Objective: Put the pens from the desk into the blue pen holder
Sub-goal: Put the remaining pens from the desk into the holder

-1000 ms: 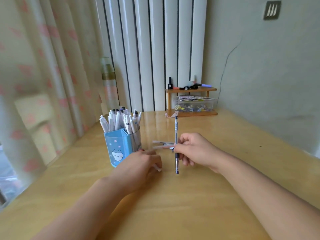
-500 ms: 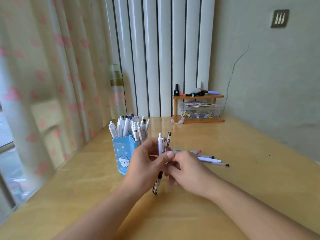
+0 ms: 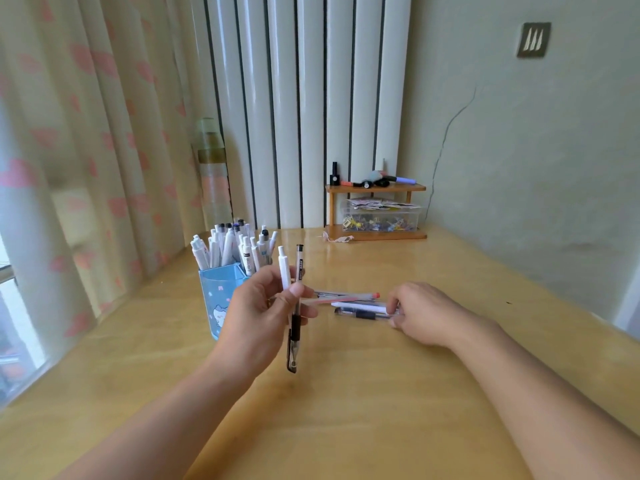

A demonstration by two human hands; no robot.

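- Being gathered for one drop, a white pen (image 3: 284,271) and black gel pen (image 3: 296,317) are pinched by the left hand (image 3: 263,320) beside the blue pen holder (image 3: 215,299).
- Right of the holder, a clear pen (image 3: 363,314) on the surface (image 3: 346,410) is pinched by the right hand (image 3: 424,315); its fingers (image 3: 393,311) are narrow.

my wooden desk (image 3: 381,393), blue pen holder (image 3: 214,299) standing at my left, loose pens (image 3: 349,303) lying mid-desk, small wooden shelf (image 3: 375,233) at the back
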